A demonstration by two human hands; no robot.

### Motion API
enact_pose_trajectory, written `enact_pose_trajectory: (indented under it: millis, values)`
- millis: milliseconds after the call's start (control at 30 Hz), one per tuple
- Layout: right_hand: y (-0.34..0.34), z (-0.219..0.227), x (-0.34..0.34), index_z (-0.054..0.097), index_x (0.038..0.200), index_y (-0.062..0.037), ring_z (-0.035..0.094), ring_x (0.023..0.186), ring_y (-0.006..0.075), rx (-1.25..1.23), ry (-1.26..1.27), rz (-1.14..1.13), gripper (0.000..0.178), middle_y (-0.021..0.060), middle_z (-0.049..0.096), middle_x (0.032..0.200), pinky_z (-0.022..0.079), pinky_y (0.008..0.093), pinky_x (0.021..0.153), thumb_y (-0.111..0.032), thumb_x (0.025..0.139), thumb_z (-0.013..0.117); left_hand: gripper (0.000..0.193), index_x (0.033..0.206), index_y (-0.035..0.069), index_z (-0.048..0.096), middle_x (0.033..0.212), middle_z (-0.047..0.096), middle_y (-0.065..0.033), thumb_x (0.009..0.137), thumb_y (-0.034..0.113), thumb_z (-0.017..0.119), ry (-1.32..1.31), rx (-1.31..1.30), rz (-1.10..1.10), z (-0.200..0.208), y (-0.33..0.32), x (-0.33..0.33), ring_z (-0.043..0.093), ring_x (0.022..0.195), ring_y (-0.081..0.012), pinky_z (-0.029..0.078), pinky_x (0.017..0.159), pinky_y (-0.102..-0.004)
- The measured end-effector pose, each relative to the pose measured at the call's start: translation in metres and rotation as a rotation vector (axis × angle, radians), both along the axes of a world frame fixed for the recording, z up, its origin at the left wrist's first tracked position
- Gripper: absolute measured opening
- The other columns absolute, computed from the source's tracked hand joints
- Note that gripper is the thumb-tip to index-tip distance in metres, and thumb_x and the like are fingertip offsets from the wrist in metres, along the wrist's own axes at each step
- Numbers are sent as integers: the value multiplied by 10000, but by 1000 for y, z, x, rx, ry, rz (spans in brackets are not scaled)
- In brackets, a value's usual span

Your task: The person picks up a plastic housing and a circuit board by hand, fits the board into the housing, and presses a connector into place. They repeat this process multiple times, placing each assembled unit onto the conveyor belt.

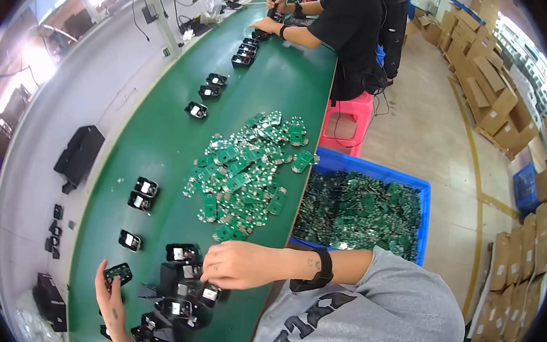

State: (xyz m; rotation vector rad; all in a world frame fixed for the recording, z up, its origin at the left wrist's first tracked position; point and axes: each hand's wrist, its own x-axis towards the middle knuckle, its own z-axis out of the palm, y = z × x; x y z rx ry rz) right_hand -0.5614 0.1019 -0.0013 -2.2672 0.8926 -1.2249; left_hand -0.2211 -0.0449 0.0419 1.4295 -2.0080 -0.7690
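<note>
On the left, my left hand [111,303] holds a small black casing with a green circuit board [122,271] in it, thumb and fingers at its edges. My right hand [234,265], wearing a black wristband [320,271], reaches across from the right. Its fingers curl down, closed on a black plastic casing [210,294] with a white label, though the fingertips are partly hidden. Several similar open casings [178,309] crowd together beneath it, some smeared by motion. Beyond them lies a loose heap of green circuit boards [241,175].
Single casings [130,241] stand spaced along the green bench [166,143]. A blue crate [425,215] full of boards sits beside its right edge. Farther up, a person in black [351,36] works near a pink stool [350,116]. Cardboard boxes [495,92] line the right.
</note>
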Motion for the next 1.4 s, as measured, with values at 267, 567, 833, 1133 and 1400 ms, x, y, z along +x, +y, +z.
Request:
enact_pose_trajectory:
  millis: [267,567,833,1133,1400]
  values:
    - [1,-42,7,674,1016,-55,580,958,243,20,23,12,156,49,628,979,470,371,813,-122,884,626,468,1280,-94,548,894,656,-56,825,-14,621,-137,304,-151,-42,-93,27,573,757,-103,471,693,-245]
    - [-8,-49,4,691,1002,-33,600,932,262,93,-177,-60,152,75,660,970,497,374,830,-50,857,650,253,937,-58,715,715,691,-83,705,40,738,-306,252,-110,-33,-114,15,617,646,-116,472,589,-264]
    - [-14,-55,16,693,990,-30,605,923,245,126,-211,-102,150,62,675,963,508,351,814,-43,846,651,309,1033,-24,707,831,726,-118,749,92,747,-150,157,9,-65,-100,44,681,753,-168,519,708,-290]
    - [-18,-54,13,714,961,-49,623,876,232,135,-158,-113,171,53,683,925,517,346,786,-12,798,675,491,1309,8,559,1242,618,-230,870,193,679,-294,-210,100,-61,-53,49,618,1099,-349,474,934,-387]
    - [-19,-40,23,688,887,2,651,848,243,174,-116,-243,127,104,699,888,505,333,780,66,805,615,830,1504,108,308,1473,355,-310,887,615,534,-663,-139,544,-15,-31,167,322,1381,-458,293,1130,-486]
